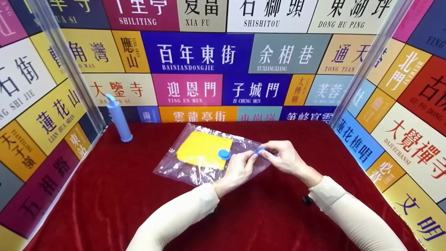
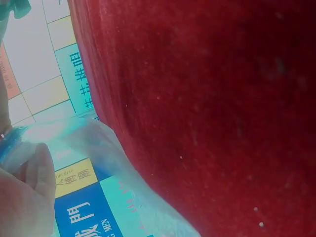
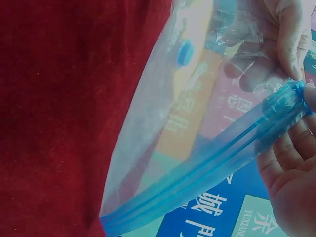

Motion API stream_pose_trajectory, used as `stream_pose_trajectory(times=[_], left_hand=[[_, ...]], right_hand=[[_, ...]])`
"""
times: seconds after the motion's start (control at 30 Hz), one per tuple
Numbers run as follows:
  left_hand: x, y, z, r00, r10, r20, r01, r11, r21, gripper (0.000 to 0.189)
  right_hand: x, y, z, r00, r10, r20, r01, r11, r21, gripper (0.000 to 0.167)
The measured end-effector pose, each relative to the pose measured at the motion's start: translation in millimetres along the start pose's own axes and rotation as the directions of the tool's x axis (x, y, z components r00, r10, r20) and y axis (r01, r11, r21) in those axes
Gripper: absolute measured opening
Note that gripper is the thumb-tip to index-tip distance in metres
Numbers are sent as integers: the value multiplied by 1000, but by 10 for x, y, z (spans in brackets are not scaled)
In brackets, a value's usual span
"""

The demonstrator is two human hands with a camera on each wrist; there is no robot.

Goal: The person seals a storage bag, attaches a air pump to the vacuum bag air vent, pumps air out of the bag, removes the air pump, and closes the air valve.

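A clear vacuum storage bag [image 1: 174, 170] with a folded yellow cloth [image 1: 200, 146] inside is held up at a tilt above the table. It has a round blue valve [image 1: 224, 154] and, along its right end, a blue zip strip [image 3: 197, 170]. My left hand [image 1: 240, 167] pinches the bag at this end; in the right wrist view its fingers show partly through the plastic. Close beside it, my right hand [image 1: 287, 157] pinches a small blue zip slider [image 3: 299, 91] at the strip's edge. Part of the slider is hidden by fingertips.
A light blue hand pump [image 1: 120, 120] stands upright at the table's back left. Dark red cloth [image 1: 115, 195] covers the table. Panels printed with place names [image 1: 197, 52] wall in the back and both sides. A small black object [image 1: 307, 200] shows at the right sleeve.
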State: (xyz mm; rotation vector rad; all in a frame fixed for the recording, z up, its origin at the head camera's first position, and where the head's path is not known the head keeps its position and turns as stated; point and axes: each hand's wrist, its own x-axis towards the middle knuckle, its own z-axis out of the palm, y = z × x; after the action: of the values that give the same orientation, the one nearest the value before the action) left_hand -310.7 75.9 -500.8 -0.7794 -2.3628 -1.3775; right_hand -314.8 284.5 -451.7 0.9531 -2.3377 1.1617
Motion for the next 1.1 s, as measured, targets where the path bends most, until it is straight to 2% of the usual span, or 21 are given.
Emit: stream_pose_trajectory(times=[0.17,0.33,0.4,0.6,0.7,0.93,1.1], left_hand=[[-12,17,1,998,27,-57,-25,999,40,35],[-19,38,-26,995,54,-83,-49,997,63,36],[-24,34,-56,993,81,-83,-75,995,71,36],[-43,-10,-119,978,175,-115,-167,983,76,30],[-58,-19,-135,972,196,-127,-190,980,63,27],[-82,-28,-162,974,176,-146,-176,984,7,25],[-89,-37,-171,965,193,-178,-196,981,-2,24]], right_hand=[[47,-47,9,997,-76,-26,75,996,-48,10],[94,-103,16,995,-95,-29,94,994,-50,7],[118,-120,22,993,-119,-24,118,992,-43,4],[183,-173,33,982,-189,-12,188,980,-57,9],[199,-195,33,978,-208,-2,207,977,-60,11],[239,-231,32,974,-223,30,225,971,-80,10],[252,-237,26,971,-237,41,239,966,-98,10]])
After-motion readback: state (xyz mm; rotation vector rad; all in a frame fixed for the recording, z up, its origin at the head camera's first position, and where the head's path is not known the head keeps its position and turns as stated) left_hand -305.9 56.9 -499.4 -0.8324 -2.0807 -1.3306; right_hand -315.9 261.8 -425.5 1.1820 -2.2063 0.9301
